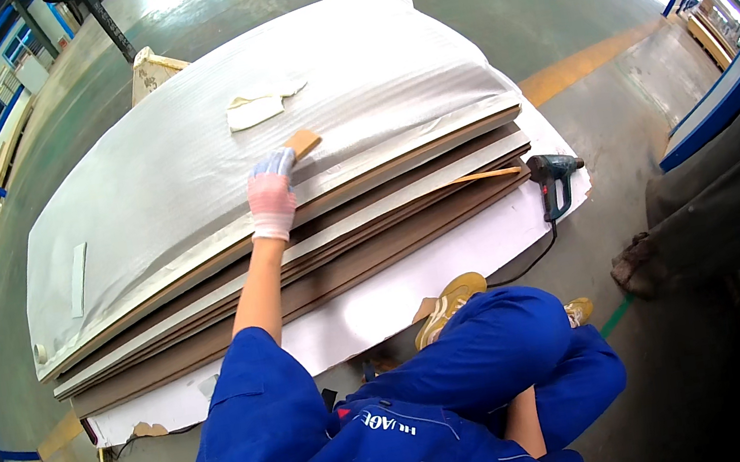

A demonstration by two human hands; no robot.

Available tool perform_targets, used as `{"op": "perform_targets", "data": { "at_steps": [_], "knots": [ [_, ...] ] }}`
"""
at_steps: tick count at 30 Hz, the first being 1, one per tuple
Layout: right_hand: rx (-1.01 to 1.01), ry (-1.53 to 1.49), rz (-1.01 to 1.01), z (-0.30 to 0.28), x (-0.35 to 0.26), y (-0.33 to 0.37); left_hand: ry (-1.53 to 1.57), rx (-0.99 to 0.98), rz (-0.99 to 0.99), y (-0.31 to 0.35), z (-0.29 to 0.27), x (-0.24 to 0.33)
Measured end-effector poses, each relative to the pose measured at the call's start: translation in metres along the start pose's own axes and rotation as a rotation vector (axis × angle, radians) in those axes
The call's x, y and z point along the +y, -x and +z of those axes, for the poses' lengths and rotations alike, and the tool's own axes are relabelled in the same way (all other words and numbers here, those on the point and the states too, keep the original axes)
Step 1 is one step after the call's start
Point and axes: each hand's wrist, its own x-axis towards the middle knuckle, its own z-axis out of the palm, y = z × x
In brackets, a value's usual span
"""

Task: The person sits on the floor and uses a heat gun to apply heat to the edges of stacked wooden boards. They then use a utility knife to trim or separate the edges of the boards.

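My left hand (273,195), in a white and pink glove, reaches out over a stack of brown boards (330,285). Its fingers are closed on a small flat tan block (304,142), which rests on the white foam sheet (160,167) covering the top board. Just beyond it on the sheet lies a crumpled pale cloth or glove (256,110). A narrow white strip (80,280) sits toward the left end. Of my right arm only a bare forearm (524,423) shows beside my bent knees; its hand is hidden.
A heat gun (556,182) with a trailing cord lies by the stack's right end, near an orange stick (488,175). White board (373,312) sticks out beneath the stack. Another person's leg and shoe (640,265) are at right. A pallet jack (153,72) stands behind.
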Motion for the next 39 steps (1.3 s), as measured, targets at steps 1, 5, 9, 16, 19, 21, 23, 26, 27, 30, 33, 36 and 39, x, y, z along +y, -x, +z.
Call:
{"op": "perform_targets", "data": {
  "at_steps": [1,5,9,16,19,21,23,26,27,30,33,36,39],
  "knots": [
    [-0.018,0.004,-0.004,0.004,0.002,0.0,-0.019,-0.077,-0.032,0.001,0.008,-0.012],
    [-0.134,0.053,-0.131,0.007,0.002,-0.009,-0.038,-0.19,-0.046,0.01,0.044,-0.025],
    [-0.132,0.07,-0.138,0.07,-0.007,0.011,0.113,0.031,0.026,0.032,0.022,-0.01],
    [-0.19,0.056,-0.033,0.192,-0.004,0.033,0.254,-0.322,0.269,0.085,-0.027,0.078],
    [-0.224,0.092,0.081,0.215,-0.003,0.049,0.323,-0.256,0.138,0.087,-0.013,0.084],
    [-0.255,0.179,0.057,0.214,-0.004,0.056,0.253,-0.421,0.094,0.08,0.002,0.079],
    [-0.264,0.238,0.035,0.208,-0.004,0.048,0.249,-0.453,0.117,0.068,0.011,0.085],
    [-0.158,0.413,-0.015,0.199,0.0,0.023,0.219,-0.539,0.213,0.061,0.04,0.099],
    [-0.127,0.534,-0.034,0.195,0.004,0.014,0.202,-0.53,0.251,0.061,0.053,0.101],
    [-0.176,0.734,-0.168,0.191,0.021,-0.015,0.117,-0.707,0.322,0.04,0.061,0.112],
    [-0.2,0.896,-0.246,0.21,0.047,-0.024,0.099,-0.712,0.405,0.026,0.066,0.12],
    [-0.247,0.916,-0.172,0.23,0.056,-0.042,0.139,-0.712,0.383,0.02,0.089,0.142],
    [-0.217,0.918,-0.187,0.265,0.059,-0.058,0.153,-0.681,0.422,0.021,0.119,0.142]
  ]
}}
